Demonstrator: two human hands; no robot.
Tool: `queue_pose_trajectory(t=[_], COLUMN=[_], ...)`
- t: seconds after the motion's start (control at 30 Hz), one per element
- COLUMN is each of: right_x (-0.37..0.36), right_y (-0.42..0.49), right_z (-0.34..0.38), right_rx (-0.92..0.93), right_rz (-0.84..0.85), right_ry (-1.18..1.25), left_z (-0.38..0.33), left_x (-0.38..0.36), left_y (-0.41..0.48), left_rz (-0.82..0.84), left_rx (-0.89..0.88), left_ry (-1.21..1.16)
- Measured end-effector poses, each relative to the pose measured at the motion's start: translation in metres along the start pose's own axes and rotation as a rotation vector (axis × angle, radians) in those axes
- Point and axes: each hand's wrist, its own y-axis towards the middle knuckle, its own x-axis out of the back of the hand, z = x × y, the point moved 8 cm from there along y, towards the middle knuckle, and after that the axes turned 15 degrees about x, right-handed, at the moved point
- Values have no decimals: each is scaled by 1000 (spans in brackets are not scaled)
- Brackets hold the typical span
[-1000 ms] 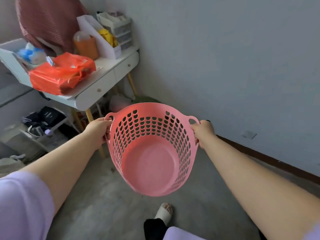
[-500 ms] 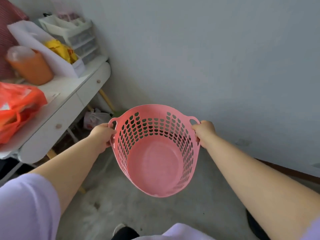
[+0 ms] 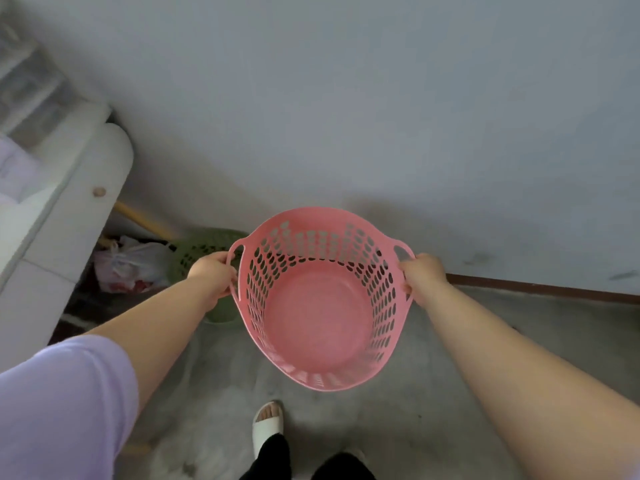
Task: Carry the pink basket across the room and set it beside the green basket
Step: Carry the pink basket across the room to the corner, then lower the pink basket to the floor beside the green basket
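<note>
Low on the left against the grey wall [image 3: 346, 98], half tucked under the white desk [image 3: 69, 216]: green basket [image 3: 204, 247], plastic bag [image 3: 131, 261] just beside it, left forearm crossing in front. Compared with half a second ago, closer to the wall, desk slid to the frame edge, green basket now exposed. Held above the concrete floor [image 3: 433, 393]: pink basket [image 3: 320, 299], round, perforated, empty, left hand [image 3: 213, 271] and right hand [image 3: 424, 277] with fingers clenched around its side handles.
</note>
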Motion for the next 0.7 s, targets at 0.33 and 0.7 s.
queue_pose_trajectory(t=[0.33, 0.7], right_x=[-72, -155], right_y=[88, 162], right_z=[-77, -205], right_rx=[-141, -282], right_rz=[105, 154], right_ry=[-15, -26], left_z=[-10, 23], left_x=[-85, -182], left_y=[125, 245], left_rz=[-82, -114], left_rx=[-7, -92], left_ry=[331, 624])
